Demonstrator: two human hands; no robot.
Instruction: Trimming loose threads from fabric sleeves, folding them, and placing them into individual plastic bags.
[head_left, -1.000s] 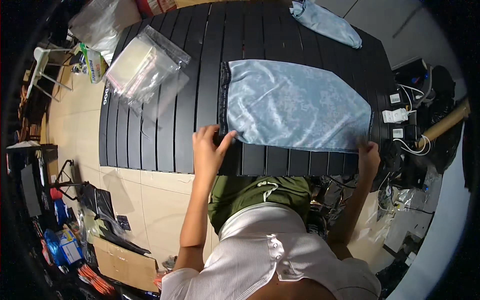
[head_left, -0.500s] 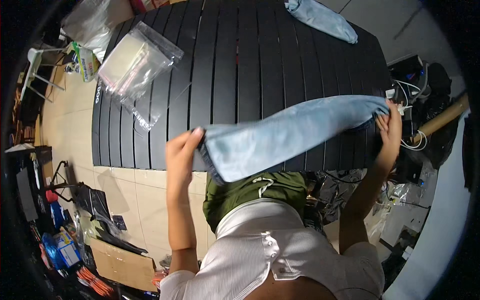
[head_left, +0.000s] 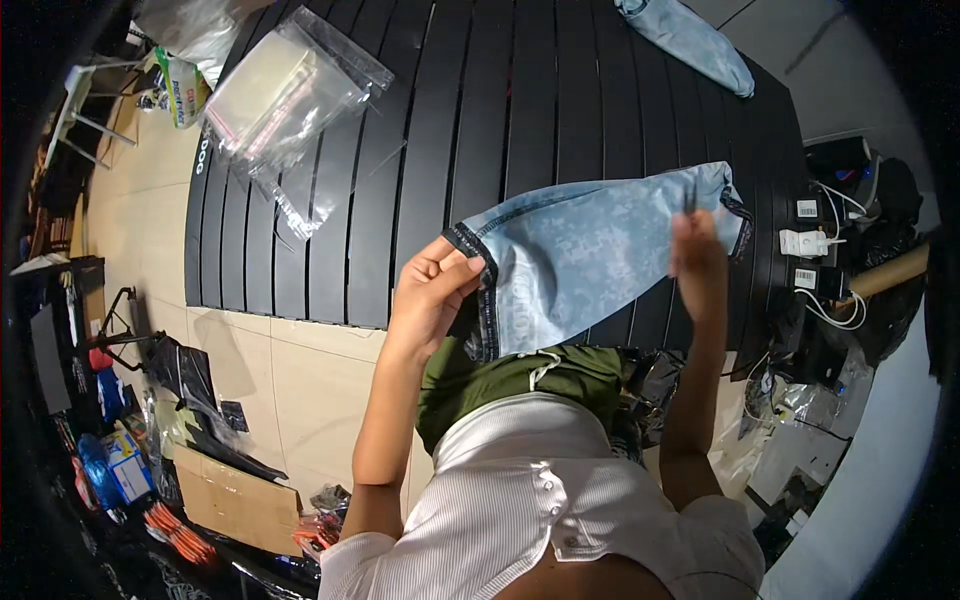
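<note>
A light blue, faintly patterned fabric sleeve (head_left: 600, 245) with dark elastic bands at both ends stretches above the near part of the black slatted table (head_left: 420, 200). My left hand (head_left: 432, 290) pinches the dark band at its left end, the thumb on top. My right hand (head_left: 697, 262) is over the sleeve's right part, near the other band. Motion smears its fingers, and a thin dark shape shows at their tips; I cannot make out what it is. A second light blue fabric piece (head_left: 690, 45) lies at the table's far right corner.
Clear plastic bags (head_left: 290, 95) lie at the table's far left. White plugs and cables (head_left: 808, 243) sit by its right edge, near a cardboard tube (head_left: 890, 270). On the floor at lower left are a cardboard box (head_left: 235, 500) and a folded black stand (head_left: 120, 320).
My right hand has left the sleeve's far right end and moved left over the fabric. My left hand has shifted right. The sleeve is less stretched, showing its right dark band.
</note>
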